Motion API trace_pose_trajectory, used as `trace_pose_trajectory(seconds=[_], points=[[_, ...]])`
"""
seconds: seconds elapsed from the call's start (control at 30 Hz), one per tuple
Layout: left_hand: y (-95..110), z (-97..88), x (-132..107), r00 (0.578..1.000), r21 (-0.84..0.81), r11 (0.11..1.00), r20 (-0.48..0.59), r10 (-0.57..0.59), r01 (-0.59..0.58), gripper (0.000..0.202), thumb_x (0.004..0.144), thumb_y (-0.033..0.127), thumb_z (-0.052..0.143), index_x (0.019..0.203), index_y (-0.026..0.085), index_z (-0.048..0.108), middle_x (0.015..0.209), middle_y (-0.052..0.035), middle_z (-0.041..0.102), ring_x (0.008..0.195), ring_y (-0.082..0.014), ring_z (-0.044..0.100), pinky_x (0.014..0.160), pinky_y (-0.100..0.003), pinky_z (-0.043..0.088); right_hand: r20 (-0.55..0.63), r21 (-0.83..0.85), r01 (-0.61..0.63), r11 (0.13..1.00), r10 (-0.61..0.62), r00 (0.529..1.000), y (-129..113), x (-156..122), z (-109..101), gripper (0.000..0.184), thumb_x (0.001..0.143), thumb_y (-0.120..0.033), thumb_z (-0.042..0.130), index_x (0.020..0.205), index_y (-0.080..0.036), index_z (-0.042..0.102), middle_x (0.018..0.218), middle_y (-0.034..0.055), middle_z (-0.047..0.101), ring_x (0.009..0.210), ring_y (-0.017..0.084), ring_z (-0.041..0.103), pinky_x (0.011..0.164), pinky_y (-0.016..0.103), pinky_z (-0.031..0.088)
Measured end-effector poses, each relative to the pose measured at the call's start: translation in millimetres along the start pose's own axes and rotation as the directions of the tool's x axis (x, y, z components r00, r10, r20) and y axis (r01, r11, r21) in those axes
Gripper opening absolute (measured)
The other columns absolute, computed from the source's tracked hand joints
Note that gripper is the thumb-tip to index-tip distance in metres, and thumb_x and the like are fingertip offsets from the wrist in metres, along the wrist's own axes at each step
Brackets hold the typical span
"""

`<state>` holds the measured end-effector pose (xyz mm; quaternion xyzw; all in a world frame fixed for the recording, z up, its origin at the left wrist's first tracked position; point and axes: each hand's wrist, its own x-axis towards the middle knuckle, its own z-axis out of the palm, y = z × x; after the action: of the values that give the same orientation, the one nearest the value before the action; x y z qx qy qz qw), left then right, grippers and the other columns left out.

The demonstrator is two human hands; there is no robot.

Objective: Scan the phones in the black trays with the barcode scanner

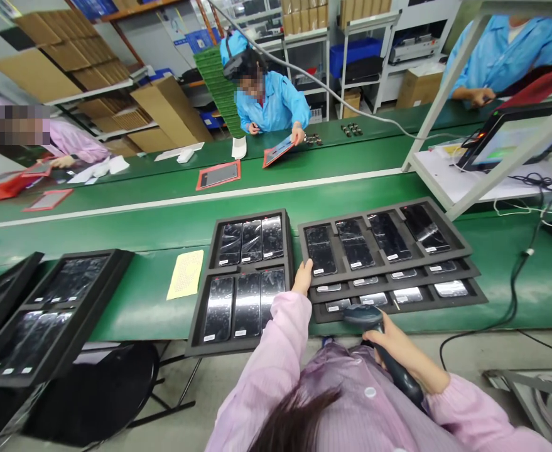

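Note:
At the left edge of the top dark foam tray [351,274] is my left hand [303,277], its fingers closed on the rim. That tray holds several black phone-like screens [389,237] with small white labels, and it lies slightly askew on other loaded trays. My right hand [391,339] is wrapped around the handle of a black handheld barcode scanner [366,316]. The scanner's head is just in front of the stack's near edge. Left of my left hand, another foam tray [247,269] carries two rows of film-covered screens; my sleeve hides part of it.
A yellow paper [184,274] and more loaded trays [75,282] are at left. A monitor [515,141] stands on a white-framed shelf at right, with cables hanging down. Across the green bench [162,229], a co-worker in blue [276,100] handles a red-edged sheet. A black stool [110,383] stands below.

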<state>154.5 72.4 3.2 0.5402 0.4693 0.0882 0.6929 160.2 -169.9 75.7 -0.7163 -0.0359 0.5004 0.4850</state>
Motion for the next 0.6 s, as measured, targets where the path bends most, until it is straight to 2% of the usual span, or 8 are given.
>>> trace_pose_trajectory(seconds=[0.1, 0.2, 0.4, 0.53, 0.6], points=[[5.3, 1.0, -5.8, 1.000, 0.062, 0.998, -0.013, -0.017, 0.018, 0.043, 0.090, 0.030, 0.046, 0.127, 0.009, 0.048, 0.141, -0.0145, 0.041, 0.133, -0.0218, 0.033, 0.109, -0.028, 0.023, -0.017, -0.072, -0.092, 0.993, 0.091, 0.996, -5.1, 11.1, 16.2, 0.072, 0.071, -0.025, 0.044, 0.136, -0.014, 0.014, 0.042, -0.0063, 0.046, 0.036, 0.017, 0.045, 0.035, 0.020, 0.037], [6.4, 1.4, -7.3, 1.000, 0.107, 0.994, -0.014, -0.024, 0.025, 0.044, 0.091, 0.032, 0.045, 0.129, 0.009, 0.046, 0.141, -0.0138, 0.040, 0.134, -0.0214, 0.032, 0.109, -0.028, 0.023, -0.039, -0.090, -0.158, 0.983, 0.155, 0.987, -6.3, 18.8, 21.1, 0.070, 0.072, -0.023, 0.042, 0.136, -0.017, 0.015, 0.041, -0.0074, 0.043, 0.033, 0.016, 0.043, 0.034, 0.020, 0.035], [4.0, 0.5, -5.6, 1.000, 0.162, 0.987, -0.005, -0.008, 0.009, 0.044, 0.091, 0.033, 0.042, 0.129, 0.012, 0.047, 0.140, -0.0105, 0.042, 0.133, -0.0190, 0.033, 0.108, -0.026, 0.025, -0.032, -0.050, -0.159, 0.986, 0.157, 0.987, 1.4, 20.3, 17.0, 0.068, 0.072, -0.024, 0.044, 0.134, -0.018, 0.016, 0.046, -0.0070, 0.045, 0.035, 0.017, 0.045, 0.033, 0.020, 0.036], [3.6, 0.0, -5.9, 1.000, 0.172, 0.985, 0.004, 0.004, -0.005, 0.044, 0.092, 0.035, 0.039, 0.129, 0.011, 0.047, 0.141, -0.0113, 0.042, 0.131, -0.0185, 0.037, 0.107, -0.026, 0.026, -0.022, 0.002, -0.135, 0.991, 0.135, 0.991, -2.1, 16.4, 13.0, 0.063, 0.069, -0.021, 0.046, 0.127, -0.020, 0.021, 0.060, -0.0045, 0.053, 0.036, 0.014, 0.046, 0.031, 0.020, 0.036], [3.2, -0.1, -5.9, 1.000, 0.170, 0.985, 0.006, 0.013, -0.014, 0.043, 0.092, 0.033, 0.037, 0.128, 0.010, 0.047, 0.139, -0.0117, 0.044, 0.129, -0.0180, 0.039, 0.107, -0.026, 0.027, 0.013, 0.012, -0.132, 0.991, 0.131, 0.991, -5.2, 14.7, 10.7, 0.060, 0.069, -0.020, 0.046, 0.125, -0.019, 0.023, 0.057, -0.0053, 0.051, 0.037, 0.014, 0.046, 0.031, 0.020, 0.037]])
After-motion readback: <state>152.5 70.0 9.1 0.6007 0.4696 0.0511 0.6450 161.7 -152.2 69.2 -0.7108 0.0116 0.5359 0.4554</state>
